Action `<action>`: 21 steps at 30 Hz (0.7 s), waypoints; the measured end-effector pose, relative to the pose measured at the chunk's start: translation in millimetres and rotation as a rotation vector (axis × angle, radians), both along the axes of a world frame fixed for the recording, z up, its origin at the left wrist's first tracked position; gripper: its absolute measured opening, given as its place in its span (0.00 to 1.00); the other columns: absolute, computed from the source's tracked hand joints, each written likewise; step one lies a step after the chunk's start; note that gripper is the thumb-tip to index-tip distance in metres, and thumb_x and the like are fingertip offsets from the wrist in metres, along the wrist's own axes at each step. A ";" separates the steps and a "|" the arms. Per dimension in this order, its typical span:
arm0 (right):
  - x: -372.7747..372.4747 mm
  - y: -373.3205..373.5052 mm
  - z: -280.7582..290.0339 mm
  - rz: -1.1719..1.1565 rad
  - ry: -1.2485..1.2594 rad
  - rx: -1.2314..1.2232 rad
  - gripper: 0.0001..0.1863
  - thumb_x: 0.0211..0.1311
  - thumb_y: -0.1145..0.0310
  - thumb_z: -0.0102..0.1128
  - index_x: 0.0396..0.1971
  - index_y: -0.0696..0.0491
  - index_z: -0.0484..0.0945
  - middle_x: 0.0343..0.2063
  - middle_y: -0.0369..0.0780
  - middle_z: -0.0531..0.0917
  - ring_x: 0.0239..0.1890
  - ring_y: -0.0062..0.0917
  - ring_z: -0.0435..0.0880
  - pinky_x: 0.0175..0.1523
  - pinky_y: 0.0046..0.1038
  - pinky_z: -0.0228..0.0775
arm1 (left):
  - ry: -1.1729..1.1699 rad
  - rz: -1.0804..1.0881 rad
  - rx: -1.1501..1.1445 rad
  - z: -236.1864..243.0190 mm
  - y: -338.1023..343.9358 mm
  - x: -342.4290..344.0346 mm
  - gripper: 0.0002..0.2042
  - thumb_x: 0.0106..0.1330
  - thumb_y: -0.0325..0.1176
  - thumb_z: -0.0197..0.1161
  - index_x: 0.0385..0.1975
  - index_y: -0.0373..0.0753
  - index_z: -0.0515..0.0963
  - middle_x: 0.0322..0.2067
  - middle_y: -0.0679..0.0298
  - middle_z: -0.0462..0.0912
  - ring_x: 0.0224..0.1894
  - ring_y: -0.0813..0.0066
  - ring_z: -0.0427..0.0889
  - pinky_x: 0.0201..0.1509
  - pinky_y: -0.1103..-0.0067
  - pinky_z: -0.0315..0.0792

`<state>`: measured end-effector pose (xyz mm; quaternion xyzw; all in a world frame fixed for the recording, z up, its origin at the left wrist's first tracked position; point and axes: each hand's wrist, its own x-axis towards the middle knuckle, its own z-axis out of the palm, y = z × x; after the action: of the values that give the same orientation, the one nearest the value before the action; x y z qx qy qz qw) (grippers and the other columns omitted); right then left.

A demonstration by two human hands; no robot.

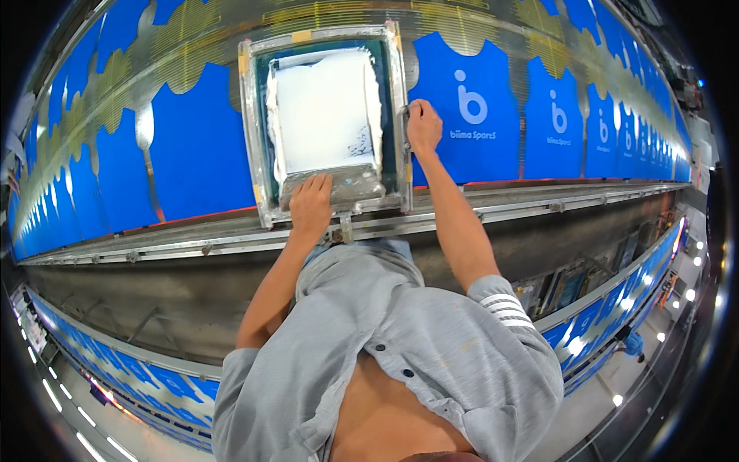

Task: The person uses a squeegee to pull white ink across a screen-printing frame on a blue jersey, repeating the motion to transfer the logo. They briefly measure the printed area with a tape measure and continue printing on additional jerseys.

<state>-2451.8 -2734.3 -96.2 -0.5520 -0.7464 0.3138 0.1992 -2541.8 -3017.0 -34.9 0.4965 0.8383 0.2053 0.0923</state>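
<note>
A metal screen frame point(323, 35) with white ink point(319, 108) spread over it lies on the printing table among blue fabric pieces. My left hand point(309, 202) has its fingers wrapped over a metal squeegee-like bar point(362, 185) along the screen's near end, below the ink. My right hand point(423, 127) grips the frame's right side, its fingertips partly hidden. Right of it, blue vest-shaped panels point(467, 162) carry a white printed logo; the left panels point(188, 154) show no print.
A metal rail point(500, 213) runs along the table's front edge. Behind me are other long tables point(123, 362) with blue pieces, and a co-worker in blue point(633, 344) at the lower right. Another person's hand point(14, 182) shows at the far left edge.
</note>
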 end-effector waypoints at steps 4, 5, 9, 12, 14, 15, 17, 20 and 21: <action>-8.3 -9.7 27.2 0.514 -0.052 0.161 0.20 0.66 0.52 0.61 0.49 0.50 0.84 0.47 0.46 0.84 0.50 0.44 0.80 0.56 0.41 0.71 | -0.211 0.023 -0.466 13.5 31.2 -41.6 0.16 0.47 0.24 0.62 0.37 0.43 0.87 0.32 0.54 0.86 0.38 0.52 0.85 0.42 0.61 0.78; -16.4 -11.4 45.0 0.769 0.010 -0.085 0.21 0.65 0.50 0.61 0.49 0.49 0.84 0.50 0.46 0.83 0.53 0.43 0.79 0.57 0.41 0.70 | -0.198 0.023 -0.479 19.3 47.0 -56.5 0.16 0.47 0.25 0.62 0.37 0.44 0.87 0.31 0.53 0.86 0.38 0.51 0.85 0.42 0.60 0.78; -93.2 -9.8 71.8 1.106 -0.562 0.281 0.08 0.60 0.65 0.58 0.34 0.45 0.86 0.36 0.39 0.86 0.42 0.35 0.86 0.50 0.46 0.67 | -0.086 -0.034 -0.302 20.8 117.1 -130.0 0.17 0.52 0.25 0.60 0.38 0.50 0.88 0.33 0.53 0.87 0.38 0.52 0.85 0.44 0.60 0.78; -158.0 56.6 59.2 1.134 -0.465 0.294 0.09 0.55 0.68 0.57 0.32 0.46 0.85 0.32 0.39 0.87 0.38 0.35 0.86 0.45 0.43 0.68 | 0.009 0.037 -0.428 15.9 168.7 -208.4 0.14 0.52 0.35 0.63 0.39 0.53 0.88 0.33 0.56 0.88 0.40 0.53 0.87 0.46 0.60 0.79; -186.4 87.1 48.2 1.086 -0.406 0.276 0.08 0.53 0.68 0.58 0.31 0.48 0.85 0.32 0.42 0.87 0.39 0.38 0.86 0.47 0.43 0.69 | 0.041 0.038 -0.430 11.5 186.0 -250.1 0.15 0.53 0.33 0.62 0.40 0.51 0.88 0.35 0.54 0.88 0.38 0.51 0.87 0.44 0.61 0.80; -196.2 91.6 54.7 1.078 -0.381 0.306 0.08 0.51 0.69 0.59 0.31 0.50 0.84 0.33 0.43 0.87 0.39 0.38 0.86 0.49 0.43 0.69 | 0.046 0.031 -0.364 3.0 186.1 -258.4 0.14 0.51 0.33 0.62 0.37 0.48 0.88 0.33 0.53 0.87 0.37 0.51 0.87 0.42 0.61 0.80; -201.5 90.0 43.4 1.050 -0.317 0.335 0.08 0.51 0.71 0.59 0.32 0.51 0.84 0.34 0.42 0.86 0.40 0.37 0.85 0.52 0.41 0.67 | 0.060 0.017 -0.225 -7.6 187.0 -269.0 0.11 0.48 0.31 0.62 0.30 0.44 0.88 0.29 0.52 0.87 0.34 0.51 0.87 0.38 0.61 0.79; -180.5 69.2 41.9 1.028 -0.270 0.357 0.08 0.52 0.73 0.59 0.31 0.51 0.83 0.34 0.40 0.85 0.43 0.36 0.84 0.57 0.42 0.66 | 0.063 0.019 -0.165 -13.3 170.1 -249.6 0.11 0.47 0.29 0.60 0.28 0.43 0.88 0.28 0.54 0.86 0.32 0.51 0.86 0.36 0.60 0.78; -168.7 57.6 40.5 1.021 -0.255 0.368 0.07 0.52 0.73 0.58 0.31 0.51 0.83 0.33 0.40 0.84 0.43 0.35 0.83 0.59 0.42 0.65 | 0.056 0.028 -0.138 -12.3 160.0 -238.9 0.11 0.47 0.28 0.60 0.28 0.43 0.88 0.28 0.54 0.86 0.32 0.50 0.85 0.36 0.60 0.78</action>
<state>-2620.6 -2676.7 -55.7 -0.1098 -0.9798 0.1655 0.0232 -2780.7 -2856.9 -47.1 0.4830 0.8595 0.1342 0.0999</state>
